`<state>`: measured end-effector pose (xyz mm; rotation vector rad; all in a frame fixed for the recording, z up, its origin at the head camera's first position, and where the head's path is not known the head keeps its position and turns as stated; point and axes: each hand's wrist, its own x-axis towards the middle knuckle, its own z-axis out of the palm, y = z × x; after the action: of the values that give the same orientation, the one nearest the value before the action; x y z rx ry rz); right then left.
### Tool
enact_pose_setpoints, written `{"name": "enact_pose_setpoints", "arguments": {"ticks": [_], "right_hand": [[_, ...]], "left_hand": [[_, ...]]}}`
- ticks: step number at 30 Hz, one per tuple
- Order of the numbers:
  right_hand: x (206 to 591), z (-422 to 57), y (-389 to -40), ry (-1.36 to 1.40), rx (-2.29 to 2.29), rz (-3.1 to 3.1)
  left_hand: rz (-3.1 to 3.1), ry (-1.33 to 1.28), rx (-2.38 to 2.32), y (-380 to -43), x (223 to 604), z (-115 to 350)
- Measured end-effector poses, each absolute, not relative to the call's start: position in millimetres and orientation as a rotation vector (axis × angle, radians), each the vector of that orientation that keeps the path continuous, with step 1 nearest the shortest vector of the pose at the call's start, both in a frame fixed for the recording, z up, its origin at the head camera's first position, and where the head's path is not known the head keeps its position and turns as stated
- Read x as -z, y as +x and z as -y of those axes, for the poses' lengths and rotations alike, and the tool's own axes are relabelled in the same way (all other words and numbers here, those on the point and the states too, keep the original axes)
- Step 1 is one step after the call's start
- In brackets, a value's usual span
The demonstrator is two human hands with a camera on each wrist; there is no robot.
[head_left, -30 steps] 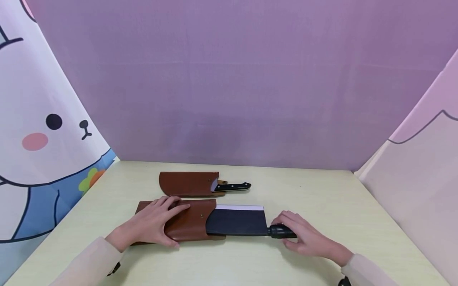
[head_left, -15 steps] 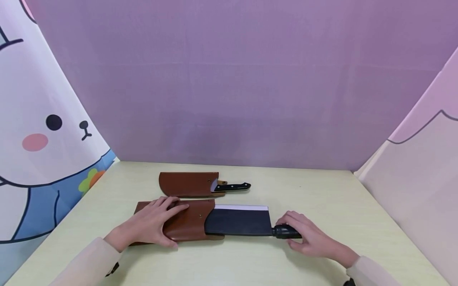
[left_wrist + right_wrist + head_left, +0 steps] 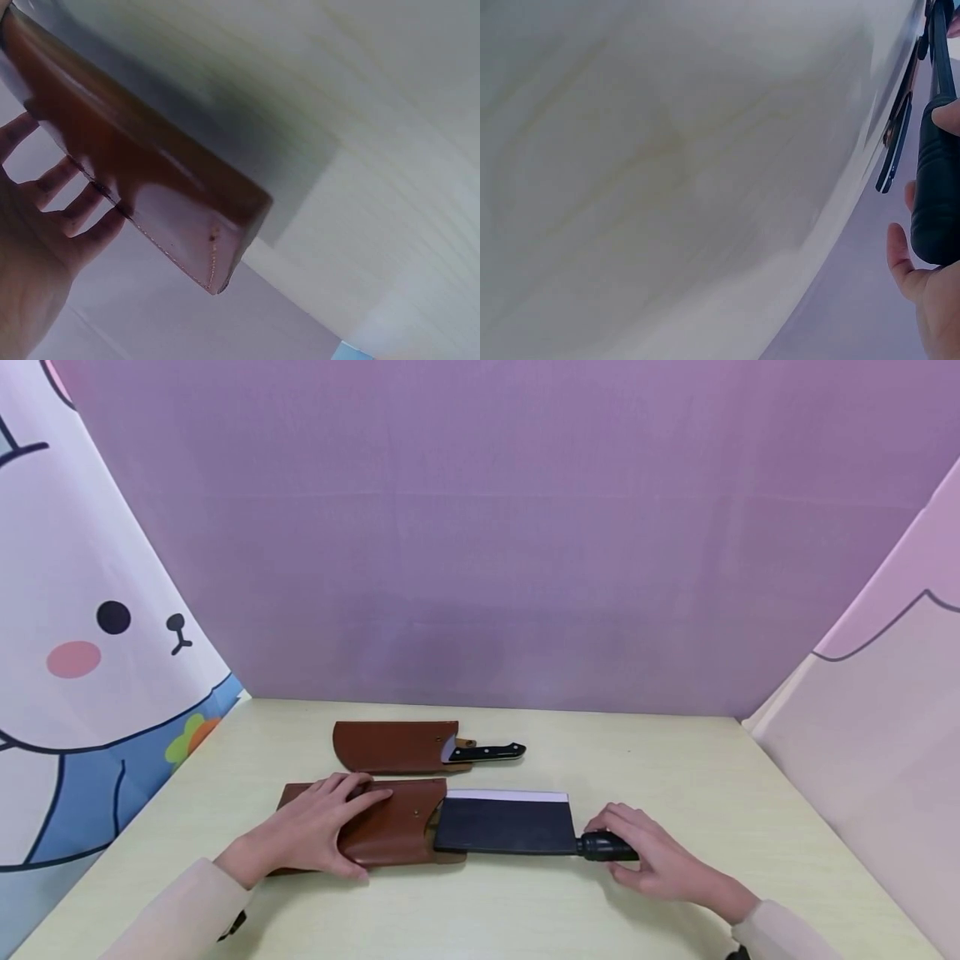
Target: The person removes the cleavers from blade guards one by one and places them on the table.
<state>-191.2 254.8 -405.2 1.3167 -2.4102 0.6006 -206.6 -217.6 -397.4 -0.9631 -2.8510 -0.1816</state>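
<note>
On the tabletop lies a large brown leather knife sheath (image 3: 401,817), its mouth facing right. My left hand (image 3: 322,827) spans it and grips it, thumb along the near edge and fingers over the far one. The left wrist view shows those fingers (image 3: 90,210) along the edge of the sheath's closed end. A cleaver (image 3: 506,827) with a black blade and a pale cutting edge extends from the mouth, its left end overlapping the opening. My right hand (image 3: 656,856) holds the cleaver's black handle (image 3: 936,187) between thumb and fingers, the palm partly hiding it.
Behind the large sheath lies a smaller brown sheath (image 3: 390,746) holding a knife, whose black riveted handle (image 3: 491,752) points right. The pale wood-grain table (image 3: 480,914) ends at a purple cloth backdrop (image 3: 495,568). Printed cloth (image 3: 90,635) hangs at the left side.
My right hand has moved to the right, sliding the cleaver out until its blade's left end reaches the sheath's mouth. The left hand and large sheath have shifted slightly left.
</note>
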Motion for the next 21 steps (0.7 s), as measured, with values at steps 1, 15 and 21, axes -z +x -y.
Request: {"name": "enact_pose_setpoints", "arguments": {"ticks": [1, 15, 21], "right_hand": [[405.2, -255.2, -191.1, 1.316, -0.601, 2.411], [402.7, -260.9, -190.5, 1.297, -0.604, 2.397], [401.6, -264.3, -191.4, 1.295, -0.617, 2.411]], "left_hand": [[2.854, -0.961, 0.182, -206.7, 397.4, 217.9], [2.873, -0.942, 0.174, -207.0, 400.3, 221.2], [2.863, -0.958, 0.171, -208.7, 401.5, 221.6]]}}
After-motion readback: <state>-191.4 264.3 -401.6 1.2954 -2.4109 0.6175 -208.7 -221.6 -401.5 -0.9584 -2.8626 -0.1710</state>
